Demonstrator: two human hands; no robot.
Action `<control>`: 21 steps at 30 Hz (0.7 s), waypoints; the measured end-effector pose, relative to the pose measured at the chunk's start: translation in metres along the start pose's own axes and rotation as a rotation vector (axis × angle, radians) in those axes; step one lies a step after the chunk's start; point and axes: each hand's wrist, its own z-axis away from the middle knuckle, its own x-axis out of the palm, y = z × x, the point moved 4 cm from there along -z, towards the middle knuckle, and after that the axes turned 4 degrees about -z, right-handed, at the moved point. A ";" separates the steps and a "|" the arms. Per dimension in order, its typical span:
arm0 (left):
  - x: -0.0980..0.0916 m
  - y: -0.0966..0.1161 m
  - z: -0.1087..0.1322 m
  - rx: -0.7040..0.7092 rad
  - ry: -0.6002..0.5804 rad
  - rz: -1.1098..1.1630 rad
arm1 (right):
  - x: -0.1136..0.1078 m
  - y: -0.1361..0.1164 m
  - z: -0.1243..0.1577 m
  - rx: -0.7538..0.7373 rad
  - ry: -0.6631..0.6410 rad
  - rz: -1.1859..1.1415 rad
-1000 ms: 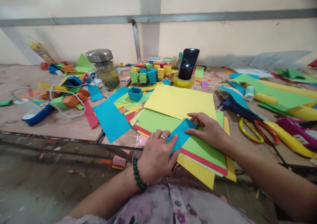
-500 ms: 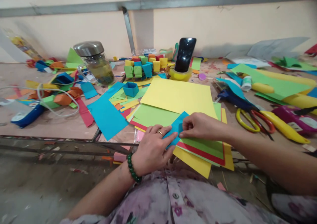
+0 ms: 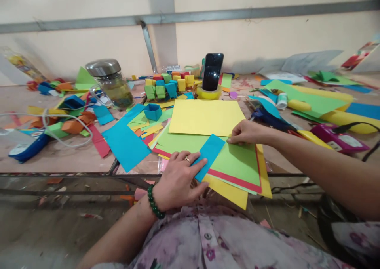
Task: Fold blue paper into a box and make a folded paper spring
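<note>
A blue paper strip (image 3: 212,152) lies slantwise over a stack of coloured sheets, with a green sheet (image 3: 243,166) beneath it. My left hand (image 3: 181,178) rests flat on the strip's lower left end, fingers stretched out and thumb apart. To the right of the strip, my right hand (image 3: 246,133) is closed with the fingertips pinched together, just above the green sheet. Whatever those fingertips may hold is hidden. A yellow sheet (image 3: 204,116) covers the far part of the stack, and its near right corner lies by my right hand.
A blue sheet (image 3: 127,142) and a small blue paper box (image 3: 152,112) lie left of the stack. Behind are a glass jar (image 3: 114,88), small paper chairs (image 3: 160,91) and a phone (image 3: 212,73) in a yellow tape roll (image 3: 209,92). A purple device (image 3: 338,137) lies right.
My right hand has moved off the blue strip to the right, leaving more of the strip visible. My left hand stays on it. The whole view has shifted slightly.
</note>
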 end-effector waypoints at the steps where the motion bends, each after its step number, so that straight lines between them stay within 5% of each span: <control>1: -0.002 0.000 0.000 -0.002 -0.011 -0.008 | -0.001 -0.002 0.003 -0.011 0.037 0.017; 8: -0.009 0.001 -0.008 -0.096 -0.009 -0.180 | 0.017 -0.034 0.031 -0.222 0.278 0.025; 15: -0.012 0.003 -0.003 -0.085 0.035 -0.199 | 0.058 -0.060 0.046 -0.376 0.154 0.103; 21: -0.013 -0.013 -0.002 -0.030 -0.028 -0.137 | 0.043 -0.060 0.036 -0.381 0.254 0.247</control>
